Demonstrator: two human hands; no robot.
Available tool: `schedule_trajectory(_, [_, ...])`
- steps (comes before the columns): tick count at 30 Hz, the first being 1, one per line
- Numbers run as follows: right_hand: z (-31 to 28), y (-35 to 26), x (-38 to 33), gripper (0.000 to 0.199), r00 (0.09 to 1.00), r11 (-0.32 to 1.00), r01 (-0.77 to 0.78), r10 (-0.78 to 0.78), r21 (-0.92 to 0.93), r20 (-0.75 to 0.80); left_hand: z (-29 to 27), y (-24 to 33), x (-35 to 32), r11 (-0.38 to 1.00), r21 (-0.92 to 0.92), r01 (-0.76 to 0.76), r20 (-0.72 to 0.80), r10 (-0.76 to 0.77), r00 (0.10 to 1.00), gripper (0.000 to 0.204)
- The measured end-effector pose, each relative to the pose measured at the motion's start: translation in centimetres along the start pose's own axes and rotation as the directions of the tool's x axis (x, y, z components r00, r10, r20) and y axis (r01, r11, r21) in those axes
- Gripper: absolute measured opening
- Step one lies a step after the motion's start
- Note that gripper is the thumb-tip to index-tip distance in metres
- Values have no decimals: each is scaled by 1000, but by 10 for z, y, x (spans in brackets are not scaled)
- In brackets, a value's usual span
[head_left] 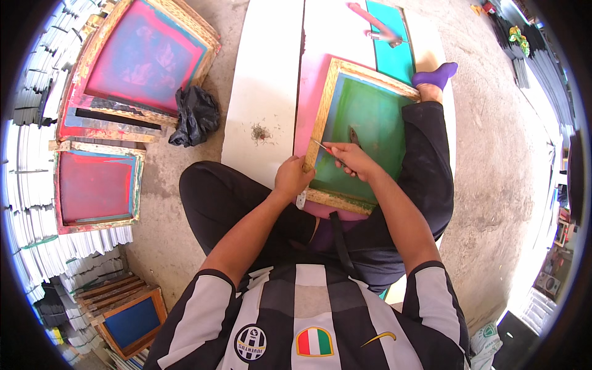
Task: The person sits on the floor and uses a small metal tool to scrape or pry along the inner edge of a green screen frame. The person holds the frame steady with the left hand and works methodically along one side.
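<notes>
A wooden screen-printing frame [322,105] with green mesh [373,111] lies tilted across my lap and the boards. My left hand [293,177] is closed on the frame's left rail near its lower corner. In my right hand [351,159] is a slim hand tool [324,147] with red on it and a metal tip, which points at the left rail just above my left hand. Its exact kind is unclear. A dark pointed piece [353,135] shows beyond the right fingers; whether it belongs to the tool, I cannot tell.
Small bits [260,132] lie heaped on the white board [256,74]. A pinkish long-handled tool [379,24] rests by a turquoise panel [394,52]. Left on the floor are a black plastic bag [195,116], pink-meshed frames [98,185] and a blue-panelled frame [132,327]. My purple-socked foot [435,75] is beyond the frame.
</notes>
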State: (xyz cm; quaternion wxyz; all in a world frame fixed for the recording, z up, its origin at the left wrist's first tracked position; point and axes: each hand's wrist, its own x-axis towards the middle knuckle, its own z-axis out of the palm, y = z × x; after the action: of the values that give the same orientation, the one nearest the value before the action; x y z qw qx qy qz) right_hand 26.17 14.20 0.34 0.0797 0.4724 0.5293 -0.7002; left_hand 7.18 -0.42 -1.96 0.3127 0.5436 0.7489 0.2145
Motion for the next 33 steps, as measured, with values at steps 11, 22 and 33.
schedule_trajectory(11, [24,12,-41,41,863,556,85,-456,-827,-218,12,0,0,998,40,41,-73,-38,997,42])
schedule_trajectory(22, [53,2,-45,48,877,432,-95,-391,-897,-281,11,-2,2,1000,22,-20,-58,21,998,41])
schedule_trajectory(33, [32,7,-37,42,922,727,79,-314,-682,-228,17,-10,5,993,106,-43,-87,53,995,38])
